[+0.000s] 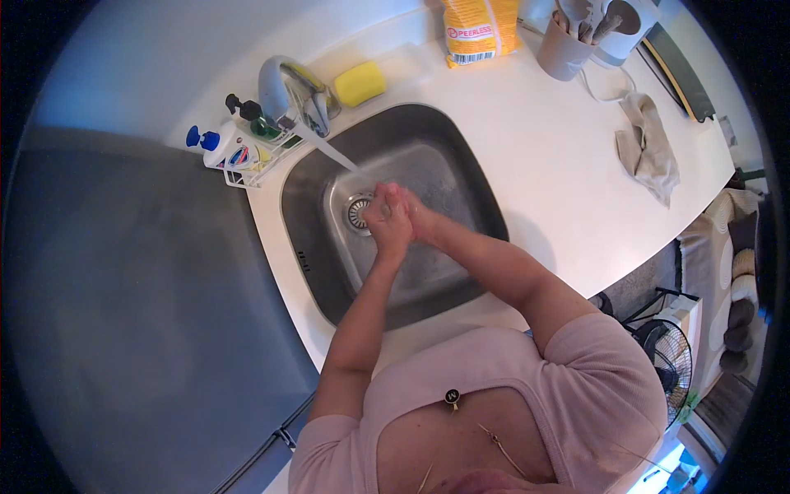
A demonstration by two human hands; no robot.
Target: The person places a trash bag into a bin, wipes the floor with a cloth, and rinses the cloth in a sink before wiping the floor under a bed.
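My left hand (388, 229) and my right hand (418, 217) are clasped together above the steel sink (395, 305), close to the drain strainer (359, 212). The fingers are closed round each other, and they look wet. No separate object shows between the palms, though their inner sides are hidden. A stream of water (333, 154) runs from the faucet (280, 86) down toward my fingertips.
A white rack (244, 179) left of the faucet holds a white pump bottle (226, 148) and a green one (263, 128). Behind the sink lies a yellow sponge (360, 84). Further right are a yellow Peerless bag (481, 33), a utensil cup (564, 53) and a cloth (648, 148).
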